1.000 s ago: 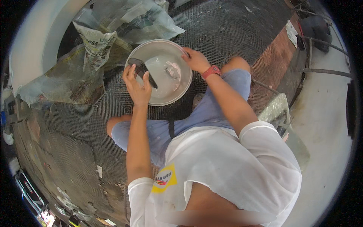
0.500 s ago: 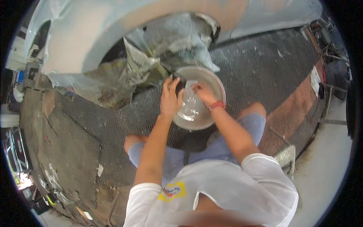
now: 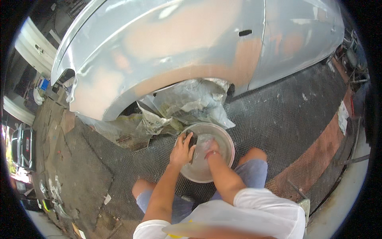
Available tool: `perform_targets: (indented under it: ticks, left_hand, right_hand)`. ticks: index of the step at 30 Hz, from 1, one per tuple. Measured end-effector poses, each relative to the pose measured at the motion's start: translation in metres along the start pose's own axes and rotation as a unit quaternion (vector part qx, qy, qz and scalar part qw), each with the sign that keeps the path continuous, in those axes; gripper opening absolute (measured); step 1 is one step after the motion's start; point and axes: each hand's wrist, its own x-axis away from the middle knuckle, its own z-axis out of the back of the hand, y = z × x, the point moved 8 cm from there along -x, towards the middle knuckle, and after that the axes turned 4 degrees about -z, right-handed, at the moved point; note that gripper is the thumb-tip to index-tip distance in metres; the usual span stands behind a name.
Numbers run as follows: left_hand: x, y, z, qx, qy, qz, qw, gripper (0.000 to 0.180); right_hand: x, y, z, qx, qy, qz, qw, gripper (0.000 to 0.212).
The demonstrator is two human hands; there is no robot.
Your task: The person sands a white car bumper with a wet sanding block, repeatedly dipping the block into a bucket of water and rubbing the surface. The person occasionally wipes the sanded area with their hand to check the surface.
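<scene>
A round, pale basin (image 3: pixel 230 151) of water stands on the floor between my knees. My left hand (image 3: pixel 182 153) grips a dark, flat block (image 3: pixel 193 140) at the basin's left side, thumb on one face and fingers over the other. What the block is made of does not show. Inside the basin, my right hand (image 3: pixel 212 147) is down in the water up to about the wrist, where a red band sits. Ripples and glare blur its fingers, so whether they hold anything is hidden.
Beyond the basin stands a car body (image 3: pixel 179 44) with grey and tan patches. Crumpled plastic sheeting (image 3: pixel 195 101) hangs from its wheel arch, reaching near the basin's rim. Dark ribbed matting (image 3: pixel 274 115) covers the floor. Metal stands (image 3: pixel 354 59) are at the far right.
My view has tilted up, showing more of the car's side. The right hand has gone from above the water down into it. My left hand keeps its grip on the block.
</scene>
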Motion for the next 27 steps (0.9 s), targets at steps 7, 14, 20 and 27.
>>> perform_targets:
  ticks: [7, 14, 20, 27]
  left_hand:
    - [-0.001, 0.005, -0.009, -0.034, -0.047, -0.004, 0.998, 0.069]
    - [0.004, 0.019, -0.021, -0.046, -0.164, -0.057, 0.984, 0.068]
    - [0.002, 0.018, -0.009, -0.022, -0.067, -0.103, 0.992, 0.068]
    - [0.000, 0.015, -0.012, -0.006, -0.081, -0.085, 0.993, 0.069]
  right_hand:
    - [0.206, -0.056, -0.149, 0.470, -0.204, 0.252, 0.821, 0.055]
    - [0.517, -0.202, -0.341, 0.400, -0.202, 0.881, 0.151, 0.034]
    - [0.533, -0.380, -0.394, 0.324, 0.213, 0.870, 0.304, 0.067]
    - [0.492, -0.188, -0.443, 0.321, 0.104, 0.876, 0.346, 0.111]
